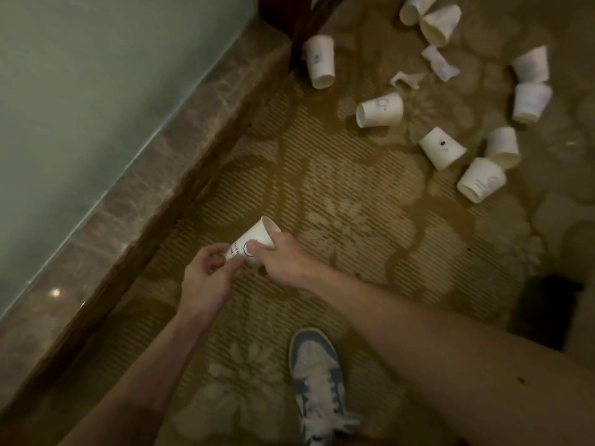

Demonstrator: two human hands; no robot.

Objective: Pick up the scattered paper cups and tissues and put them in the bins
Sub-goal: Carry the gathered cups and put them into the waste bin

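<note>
A white paper cup (256, 238) with black print is held above the carpet, its open mouth pointing up and away. My right hand (283, 262) grips its side with thumb and fingers. My left hand (206, 275) pinches its base end with curled fingers. Several more white paper cups lie on their sides farther off, among them one (380, 110) in the middle, one (319, 61) by the dark furniture and one (481, 179) at the right. Two crumpled tissues (439, 62) (406, 79) lie among them. No bin is clearly in view.
A marble-topped ledge (135, 194) and pale wall (80, 91) run along the left. A dark wooden furniture leg (302, 24) stands at the top. A dark object (544, 307) sits at the right edge. My blue and white shoe (317, 378) stands on the patterned carpet.
</note>
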